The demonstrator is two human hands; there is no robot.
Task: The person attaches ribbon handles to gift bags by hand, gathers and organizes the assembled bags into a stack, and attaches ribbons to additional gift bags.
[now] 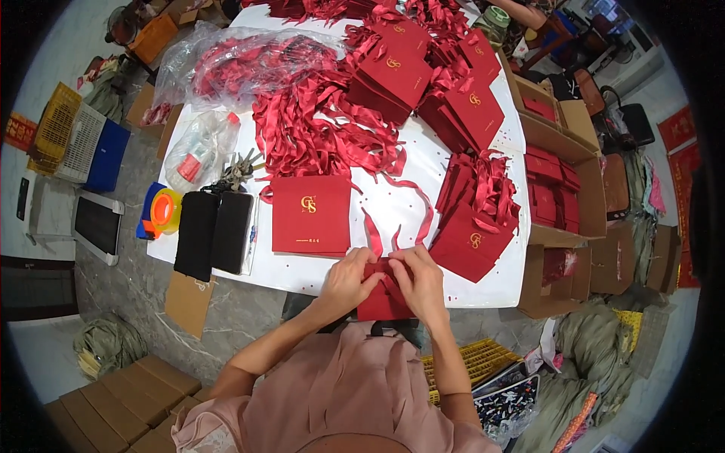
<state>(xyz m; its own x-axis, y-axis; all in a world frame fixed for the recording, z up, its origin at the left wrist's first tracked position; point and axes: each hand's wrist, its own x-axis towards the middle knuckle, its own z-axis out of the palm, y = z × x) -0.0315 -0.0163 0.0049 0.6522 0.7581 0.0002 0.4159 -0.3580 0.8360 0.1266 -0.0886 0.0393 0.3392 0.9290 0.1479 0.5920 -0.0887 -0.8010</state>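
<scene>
A small red gift bag (384,302) with ribbon lies at the table's near edge, partly hidden by my fingers. My left hand (350,278) pinches its upper left side. Close beside it, my right hand (420,281) grips the upper right, thumb and fingers closed on the bag. Loose red ribbon ends (371,232) stick up past my fingertips. Just left of my hands lies a flat red bag (311,226) with a gold print. To the right, a stack of red bags (474,240) has its ribbons bunched on top.
A heap of red ribbons (302,140) and more bag stacks (393,75) cover the far table. At left sit a phone (232,232), a black pouch (198,234), keys (240,170) and tape rolls (163,210). Cardboard boxes (585,177) holding red bags line the right edge.
</scene>
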